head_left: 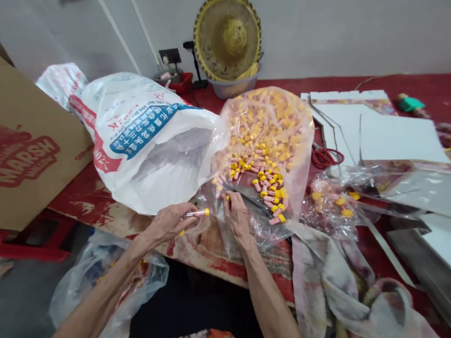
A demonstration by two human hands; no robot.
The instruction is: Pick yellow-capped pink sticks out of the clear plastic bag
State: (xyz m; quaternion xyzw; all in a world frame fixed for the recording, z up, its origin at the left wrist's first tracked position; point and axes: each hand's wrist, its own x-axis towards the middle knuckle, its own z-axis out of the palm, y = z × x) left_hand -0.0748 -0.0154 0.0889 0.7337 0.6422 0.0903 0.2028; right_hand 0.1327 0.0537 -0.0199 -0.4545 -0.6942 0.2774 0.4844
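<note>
My left hand is closed around a slim clear tube with a yellow end, its contents too small to make out. Just right of it, my right hand reaches into the mouth of a clear plastic bag. Its thumb and fingers are pinched together at a small yellow-capped piece. Many small pink-and-yellow capped pieces fill that bag and spill toward its mouth. To the left, a large white printed sack lies with its mouth gaping; what is inside cannot be made out.
A cardboard box stands at the left. Behind are a straw hat and a grey tub. Red-handled scissors, white boards and a stained cloth lie right. Another plastic bag hangs below the table edge.
</note>
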